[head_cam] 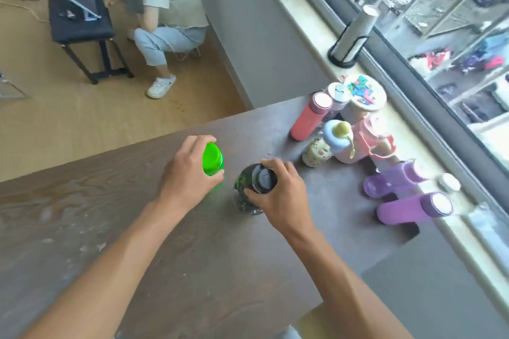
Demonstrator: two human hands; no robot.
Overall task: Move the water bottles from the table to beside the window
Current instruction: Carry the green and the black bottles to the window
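Grip: both hands closed on bottles at once. Left hand [187, 173] wraps the green bottle [212, 159] around its cap and shoulder; right hand [281, 195] clamps the dark bottle [252, 187] by its black lid, fingers over the far rim, thumb on the near side.

Where: both bottles stand near the middle of the table [110, 215], just beside each other, well short of its window edge. Whether either has left the surface cannot be told.

Already placed: a cluster along the table's window edge and far corner, against the sill [311, 27] — a coral bottle [309, 118], a blue-capped bottle [327, 146], a pink jug [369, 143] and two purple bottles [394, 181], one nearer [413, 208].

Stage: likely the carry toward the window, with two bottles left to shift.

Risk: the dark bottle hangs from its lid alone; a loose lid could turn and drop the body. The window edge is crowded, so a bottle set down there could knock its neighbours over or push one off the edge.

Background: a person [165, 8] crouches by a bench [80, 22] on the floor beyond.
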